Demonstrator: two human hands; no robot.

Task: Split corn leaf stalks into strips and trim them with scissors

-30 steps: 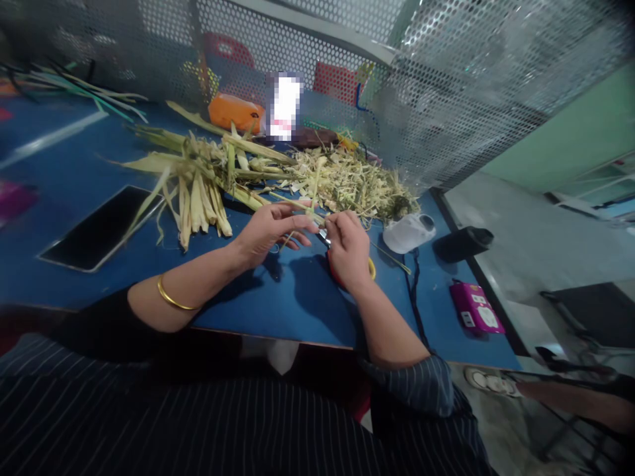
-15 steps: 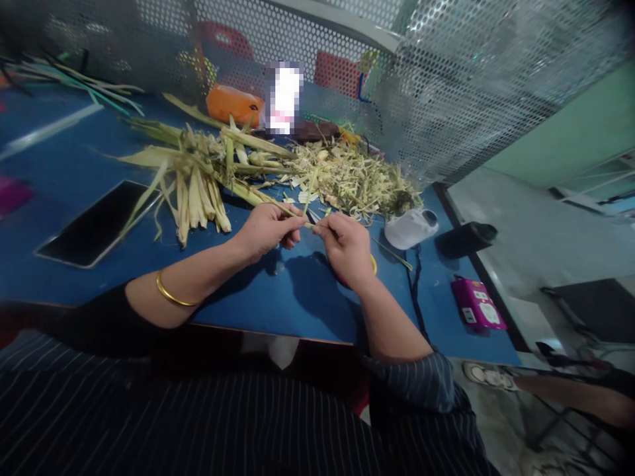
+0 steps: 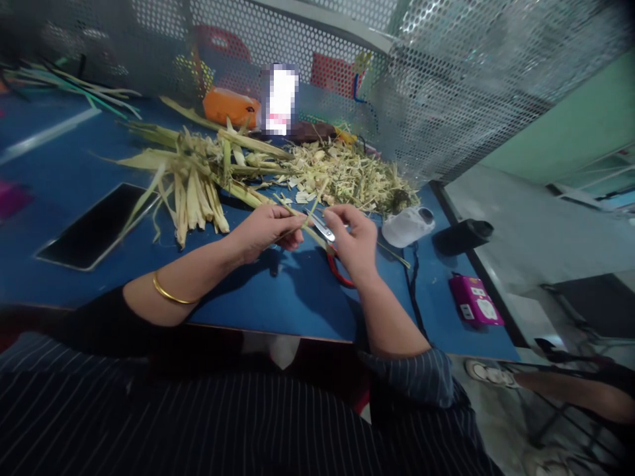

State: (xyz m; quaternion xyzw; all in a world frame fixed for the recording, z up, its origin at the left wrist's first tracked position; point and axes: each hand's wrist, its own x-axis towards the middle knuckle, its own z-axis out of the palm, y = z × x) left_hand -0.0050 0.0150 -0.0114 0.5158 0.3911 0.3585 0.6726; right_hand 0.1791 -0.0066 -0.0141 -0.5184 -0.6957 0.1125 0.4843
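Note:
My left hand (image 3: 272, 231) is closed, thumb and fingers pinching a thin yellow-green husk strip (image 3: 317, 239). One narrow end sticks up from the pinch; another part slopes toward my right hand (image 3: 353, 243). The thumb and forefinger of that hand are curved and apart, just right of the strip. Scissors (image 3: 325, 231) with silver blades and a red handle lie on the table, partly covered by my right hand. Left of my hands is a bunch of pale husks (image 3: 198, 198). Behind them spreads a heap of shredded husk (image 3: 352, 175).
On the blue table (image 3: 238, 297) lie a dark flat tablet-like panel (image 3: 96, 225), an orange packet (image 3: 231, 107), a whitish container (image 3: 407, 227), a black cylinder (image 3: 461, 237) and a purple box (image 3: 475, 301). A perforated metal screen (image 3: 436, 79) stands behind. A person's leg (image 3: 570, 395) shows at right.
My right hand has let go of the strip near the left fingertips and shifted slightly right, its fingers parting. More of the scissors shows. My left hand still pinches the husk strip.

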